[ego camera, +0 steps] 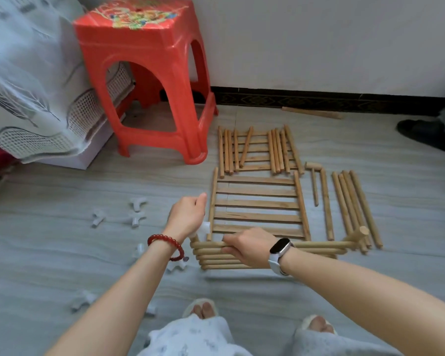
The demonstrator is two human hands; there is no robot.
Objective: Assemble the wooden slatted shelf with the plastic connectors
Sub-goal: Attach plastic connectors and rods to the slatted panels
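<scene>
A wooden slatted panel point(257, 204) lies flat on the grey floor. My left hand point(186, 217) grips a white plastic connector point(205, 228) at the panel's near left corner. My right hand point(249, 246) holds a long wooden rod point(319, 244) lying across a stack of rods point(216, 260) in front of the panel. A second slatted panel point(257, 152), with loose rods on it, lies farther back. Several white connectors point(136, 202) are scattered on the floor to the left.
A red plastic stool point(149, 73) stands at the back left beside a cloth-covered bed point(23, 86). A small wooden mallet point(314, 176) and more rods point(355, 209) lie to the right. A dark shoe point(419, 132) is at the far right. My slippered feet point(202, 309) are below.
</scene>
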